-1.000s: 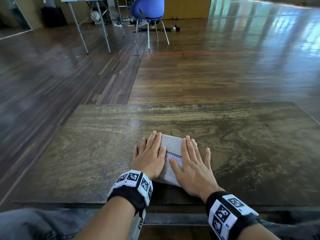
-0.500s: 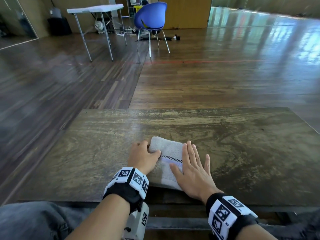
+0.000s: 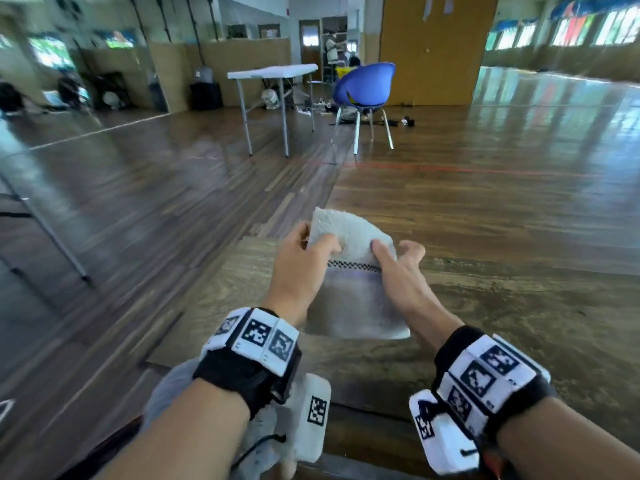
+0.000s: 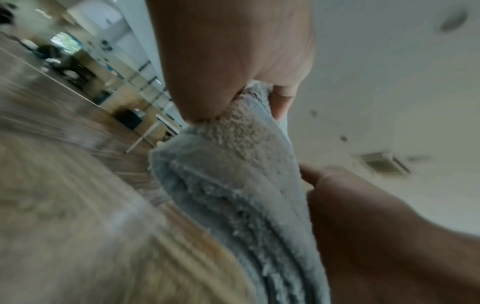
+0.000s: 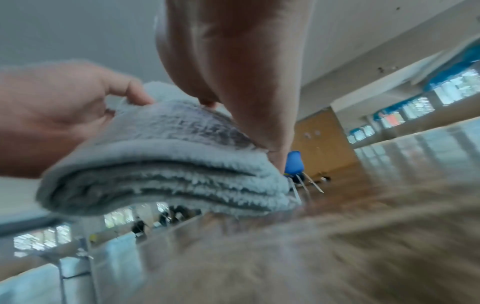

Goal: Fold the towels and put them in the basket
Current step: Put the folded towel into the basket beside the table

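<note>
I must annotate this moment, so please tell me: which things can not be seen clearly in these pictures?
- Basket: in no view, so its place is unknown.
- Underside of the folded towel: hidden in the head view by the towel itself.
- Left hand and right hand: the fingers under the towel are covered by it.
- Table: blurred by motion in both wrist views.
- Room behind the blue chair: too small and blurred.

surface: dark wooden table [image 3: 502, 306] | on it: folded towel's [image 3: 353, 306] near end
</note>
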Tool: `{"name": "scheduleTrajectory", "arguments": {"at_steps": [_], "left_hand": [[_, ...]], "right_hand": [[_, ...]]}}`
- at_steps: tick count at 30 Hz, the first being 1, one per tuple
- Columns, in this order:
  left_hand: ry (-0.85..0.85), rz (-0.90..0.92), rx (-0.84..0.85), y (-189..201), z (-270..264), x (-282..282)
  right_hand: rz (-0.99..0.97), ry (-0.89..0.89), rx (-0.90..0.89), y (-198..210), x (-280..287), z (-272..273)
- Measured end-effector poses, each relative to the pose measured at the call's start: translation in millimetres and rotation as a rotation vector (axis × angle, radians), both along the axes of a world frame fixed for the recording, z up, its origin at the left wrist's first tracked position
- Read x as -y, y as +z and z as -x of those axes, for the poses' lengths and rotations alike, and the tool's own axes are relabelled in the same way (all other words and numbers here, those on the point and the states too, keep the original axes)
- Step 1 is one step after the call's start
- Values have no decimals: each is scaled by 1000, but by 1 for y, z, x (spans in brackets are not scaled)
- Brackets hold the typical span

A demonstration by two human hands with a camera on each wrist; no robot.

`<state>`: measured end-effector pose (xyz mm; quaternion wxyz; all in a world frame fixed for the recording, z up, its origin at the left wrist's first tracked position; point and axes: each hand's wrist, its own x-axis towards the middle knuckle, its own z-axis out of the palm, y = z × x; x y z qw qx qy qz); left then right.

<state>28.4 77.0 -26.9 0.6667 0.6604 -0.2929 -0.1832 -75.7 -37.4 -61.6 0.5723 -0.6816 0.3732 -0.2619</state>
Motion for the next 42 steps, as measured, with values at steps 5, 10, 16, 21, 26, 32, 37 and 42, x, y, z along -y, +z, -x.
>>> {"name": "scheduleTrajectory", "arguments": {"at_steps": [5, 10, 16, 21, 26, 32, 37, 42], "left_hand": [[106, 152, -90, 55, -36, -93], [280, 251, -184, 83, -67, -208], [599, 198, -152, 40, -112, -335], [859, 15, -223, -47, -144, -406], [945, -240, -368, -163, -165, -438], [851, -593, -347, -279, -161, -431], [677, -739, -559, -349, -168, -407], [494, -819, -619, -390, -178, -393]], "right_hand": [[-55, 170, 11, 78, -53, -58], [-26, 372, 107, 127, -143, -122], [10, 604, 79, 105, -264, -193], [-33, 748, -81, 12, -336, -242], [-121, 791, -298, -106, -367, -264], [2, 809, -503, -220, -359, -260], [-74, 983, -696, -277, -345, -260], [-104, 1007, -847, -296, -339, -268]]}}
